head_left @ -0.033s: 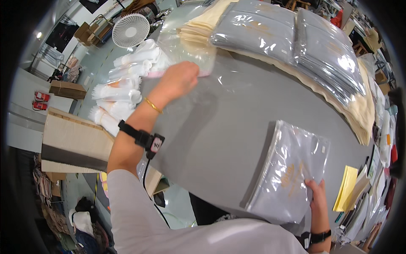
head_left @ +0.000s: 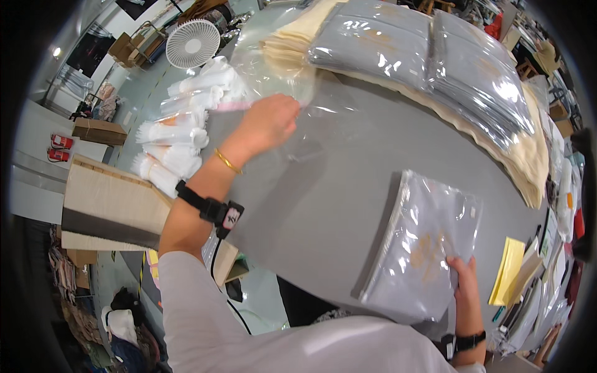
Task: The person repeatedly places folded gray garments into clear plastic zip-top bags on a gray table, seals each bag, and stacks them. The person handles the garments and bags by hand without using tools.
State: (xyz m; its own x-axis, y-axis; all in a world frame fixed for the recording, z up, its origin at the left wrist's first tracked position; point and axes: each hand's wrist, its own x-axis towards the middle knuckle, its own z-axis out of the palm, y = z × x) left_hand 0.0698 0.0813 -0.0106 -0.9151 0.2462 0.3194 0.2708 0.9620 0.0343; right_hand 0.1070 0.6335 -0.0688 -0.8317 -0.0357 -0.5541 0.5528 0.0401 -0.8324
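My left hand point(head_left: 268, 124) is closed over the far left part of the table. A thin clear plastic bag point(head_left: 329, 118) trails from its fingers, its outline hard to make out. Close to my body, my right hand point(head_left: 463, 276) grips the lower right edge of a stack of grey plastic-wrapped packs point(head_left: 416, 230) with gold print, thumb on top. The stack's left edge shows several layers. Beyond my left hand lies a pile of clear bags point(head_left: 249, 74) with a pink edge.
Grey wrapped packs point(head_left: 373, 46) rest on cream cloth point(head_left: 532, 180) along the table's far side. Rolled white bundles point(head_left: 177, 137) line the left edge by a wooden panel point(head_left: 118, 193). Yellow sheets point(head_left: 507, 270) lie at right. Behind stands a white fan point(head_left: 193, 43).
My left hand has shifted slightly to the right, and the clear bag spreads out further from it. The grey stack in my right hand has moved slightly away from my body.
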